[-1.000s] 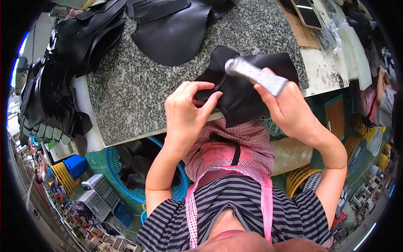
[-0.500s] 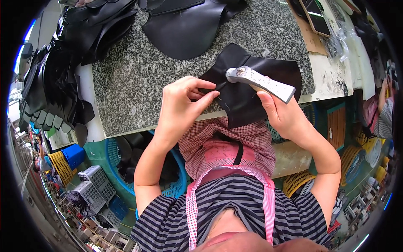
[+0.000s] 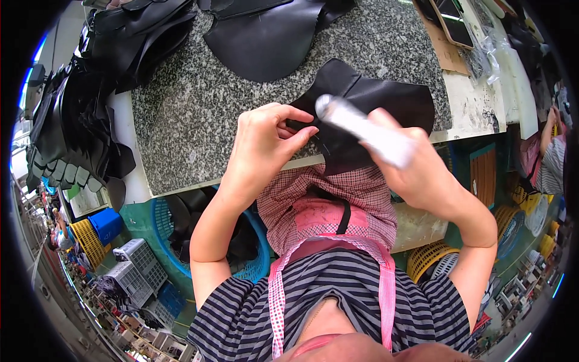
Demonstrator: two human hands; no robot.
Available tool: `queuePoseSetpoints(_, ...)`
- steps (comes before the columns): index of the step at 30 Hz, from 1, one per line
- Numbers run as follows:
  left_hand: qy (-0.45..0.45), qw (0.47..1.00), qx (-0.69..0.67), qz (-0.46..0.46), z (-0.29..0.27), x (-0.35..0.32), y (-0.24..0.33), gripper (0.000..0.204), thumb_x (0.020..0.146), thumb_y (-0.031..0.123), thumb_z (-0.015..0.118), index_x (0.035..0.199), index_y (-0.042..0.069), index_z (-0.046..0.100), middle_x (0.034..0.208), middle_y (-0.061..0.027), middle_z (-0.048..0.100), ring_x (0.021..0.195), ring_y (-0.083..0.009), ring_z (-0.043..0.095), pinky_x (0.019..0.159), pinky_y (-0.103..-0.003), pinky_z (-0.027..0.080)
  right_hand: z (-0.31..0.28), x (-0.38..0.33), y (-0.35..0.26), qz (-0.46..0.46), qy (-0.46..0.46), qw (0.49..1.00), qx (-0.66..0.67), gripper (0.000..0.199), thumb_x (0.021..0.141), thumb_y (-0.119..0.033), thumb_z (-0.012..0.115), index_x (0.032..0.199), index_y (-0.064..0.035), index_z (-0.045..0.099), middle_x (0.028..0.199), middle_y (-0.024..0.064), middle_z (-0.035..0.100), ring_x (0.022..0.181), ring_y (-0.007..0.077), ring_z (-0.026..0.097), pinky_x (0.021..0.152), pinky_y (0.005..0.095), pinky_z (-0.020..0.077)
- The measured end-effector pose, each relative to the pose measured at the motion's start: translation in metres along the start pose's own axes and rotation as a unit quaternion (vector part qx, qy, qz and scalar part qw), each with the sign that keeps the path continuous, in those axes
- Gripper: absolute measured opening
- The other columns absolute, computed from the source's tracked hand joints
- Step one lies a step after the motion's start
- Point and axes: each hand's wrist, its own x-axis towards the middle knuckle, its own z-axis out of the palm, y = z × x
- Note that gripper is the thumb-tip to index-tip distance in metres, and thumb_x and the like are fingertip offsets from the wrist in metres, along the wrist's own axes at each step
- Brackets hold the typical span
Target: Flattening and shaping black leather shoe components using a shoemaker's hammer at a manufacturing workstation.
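A black leather piece (image 3: 395, 102) with a seam across it lies at the front edge of a speckled stone slab (image 3: 193, 130), one flap hanging over the edge. My left hand (image 3: 262, 139) is closed at the piece's left side, thumb and forefinger pinching its edge. In my right hand (image 3: 416, 175) is a hammer (image 3: 365, 130), smeared by motion. Its round end is over the leather, just right of my left fingertips; whether it touches is unclear. The right fingers are wrapped under the hammer, and most of its handle is hidden.
More black leather pieces (image 3: 265, 48) lie at the slab's far side, with stacks (image 3: 78, 114) of them on the left. A phone (image 3: 453, 23) rests at the far right. Below the table's left front stands a blue basket (image 3: 260, 256) holding dark pieces.
The hammer and my right hand have shifted slightly left, and the hammer is now blurred. The leather piece has moved up a little; my left hand keeps its pinch.
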Motion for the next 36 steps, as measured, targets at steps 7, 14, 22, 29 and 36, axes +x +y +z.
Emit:
queuePoseSetpoints(7, -0.015, 1.000, 0.001, -0.020, -0.002, 0.002, 0.004, 0.021, 0.083, 0.007, 0.085, 0.101, -0.002, 0.077, 0.077, -0.0027, 0.072, 0.068, -0.0045, 0.065, 0.063, -0.020, 0.054, 0.000, 0.005, 0.000, -0.135, 0.117, 0.984, -0.024, 0.013, 0.102, -0.011, 0.053, 0.106, 0.0007, 0.053, 0.070, 0.0222, 0.063, 0.071, 0.0463, 0.066, 0.062, 0.0500, 0.0509)
queuePoseSetpoints(14, 0.096, 0.995, -0.035, 0.002, 0.033, -0.012, 0.009, 0.017, 0.085, 0.004, 0.082, 0.100, -0.001, 0.075, 0.091, -0.0078, 0.074, 0.070, -0.0099, 0.071, 0.063, -0.024, 0.056, -0.015, -0.005, 0.007, -0.033, 0.113, 0.991, -0.063, 0.016, 0.102, -0.011, 0.053, 0.112, 0.0019, 0.052, 0.069, 0.0245, 0.061, 0.071, 0.0461, 0.066, 0.061, 0.0518, 0.0491)
queuePoseSetpoints(22, 0.120, 0.987, 0.028, 0.101, 0.048, -0.005, 0.006, 0.017, 0.082, -0.002, 0.081, 0.097, 0.002, 0.075, 0.083, -0.0050, 0.061, 0.063, -0.0116, 0.063, 0.060, -0.026, 0.051, -0.006, -0.039, 0.021, 0.073, 0.038, 0.996, -0.016, 0.017, 0.105, -0.013, 0.056, 0.110, 0.0036, 0.054, 0.063, 0.0175, 0.046, 0.051, 0.0357, 0.043, 0.052, 0.0392, 0.0401)
queuePoseSetpoints(29, 0.014, 0.999, -0.011, 0.033, 0.027, 0.011, 0.011, 0.013, 0.084, 0.003, 0.079, 0.097, 0.002, 0.076, 0.081, -0.0072, 0.060, 0.065, -0.0184, 0.061, 0.062, -0.031, 0.050, -0.004, -0.042, 0.030, 0.059, 0.048, 0.997, 0.024, 0.017, 0.105, -0.012, 0.056, 0.111, 0.0041, 0.054, 0.062, 0.0164, 0.044, 0.049, 0.0312, 0.045, 0.052, 0.0374, 0.0402)
queuePoseSetpoints(36, -0.010, 0.991, 0.048, 0.125, 0.023, 0.017, 0.002, 0.015, 0.086, 0.001, 0.075, 0.100, 0.002, 0.073, 0.082, -0.0100, 0.058, 0.076, -0.0236, 0.061, 0.067, -0.036, 0.049, -0.009, -0.039, 0.029, 0.042, 0.038, 0.998, 0.032, 0.017, 0.105, -0.012, 0.056, 0.111, 0.0037, 0.054, 0.062, 0.0171, 0.043, 0.049, 0.0320, 0.043, 0.052, 0.0369, 0.0394)
